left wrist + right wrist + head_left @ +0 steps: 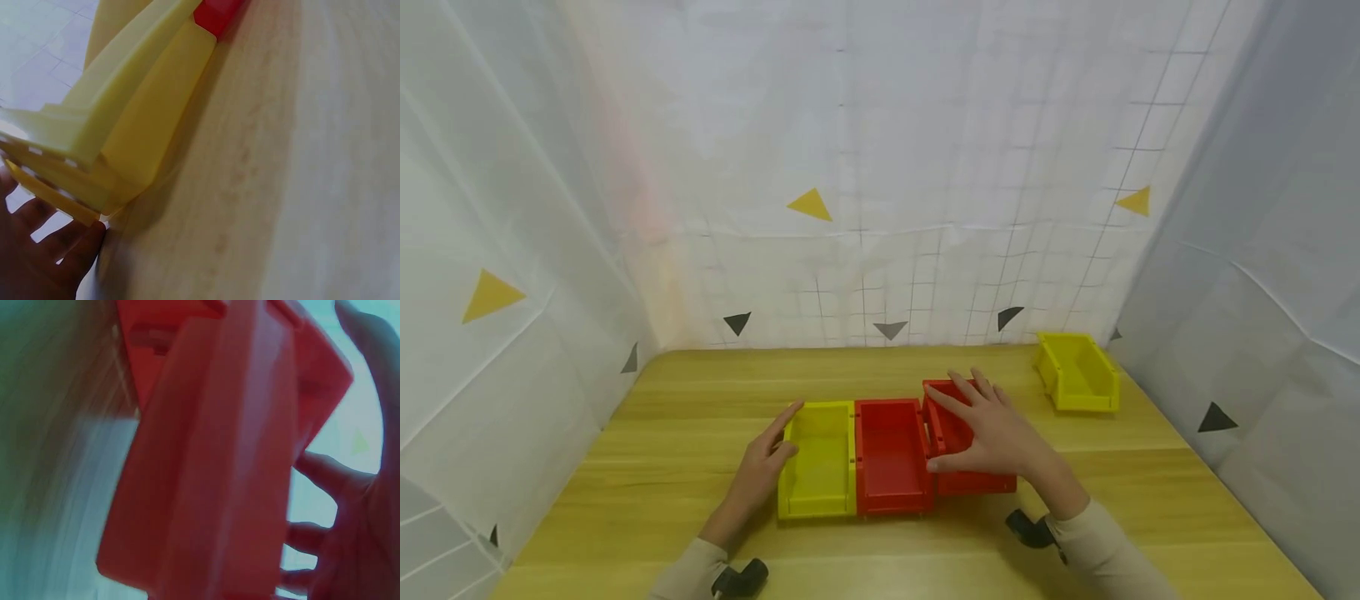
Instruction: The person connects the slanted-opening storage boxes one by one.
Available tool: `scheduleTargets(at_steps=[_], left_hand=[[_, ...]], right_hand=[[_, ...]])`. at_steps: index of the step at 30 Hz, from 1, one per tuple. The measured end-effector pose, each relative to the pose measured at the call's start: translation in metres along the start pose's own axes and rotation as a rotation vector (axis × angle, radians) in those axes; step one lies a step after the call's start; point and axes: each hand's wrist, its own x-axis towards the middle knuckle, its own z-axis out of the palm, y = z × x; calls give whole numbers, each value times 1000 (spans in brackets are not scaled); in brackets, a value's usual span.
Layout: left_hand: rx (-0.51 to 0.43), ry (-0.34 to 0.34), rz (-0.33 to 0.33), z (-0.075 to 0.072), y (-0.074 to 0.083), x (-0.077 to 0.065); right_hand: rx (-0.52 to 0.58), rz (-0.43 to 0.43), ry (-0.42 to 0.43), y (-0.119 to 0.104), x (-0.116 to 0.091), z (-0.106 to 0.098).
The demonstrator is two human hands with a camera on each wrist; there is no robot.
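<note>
A yellow storage bin (818,458) and a red storage bin (892,454) stand side by side, walls meeting. My left hand (754,473) lies along the yellow bin's left wall, index finger reaching to its far corner and thumb at the rim. In the left wrist view, fingers (80,250) touch the outside of that bin. My right hand (996,433) spans a second red bin (973,482) from above and grips it, thumb at the left wall, fingers over the far end. This bin sits slightly askew against the middle one; the hand hides part of its inside.
Another yellow bin (1081,371) stands at the back right of the wooden table (700,400). White sheets (910,167) with yellow and dark triangles enclose the table at the back and both sides. A dark wrist device (1030,529) sits near each sleeve.
</note>
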Motion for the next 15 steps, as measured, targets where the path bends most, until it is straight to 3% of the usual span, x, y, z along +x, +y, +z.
scheduleTargets(at_steps=[15], left_hand=[[-6,9,-7,1,1,-1]], right_hand=[[-87,-25,-10,-5,6,2]])
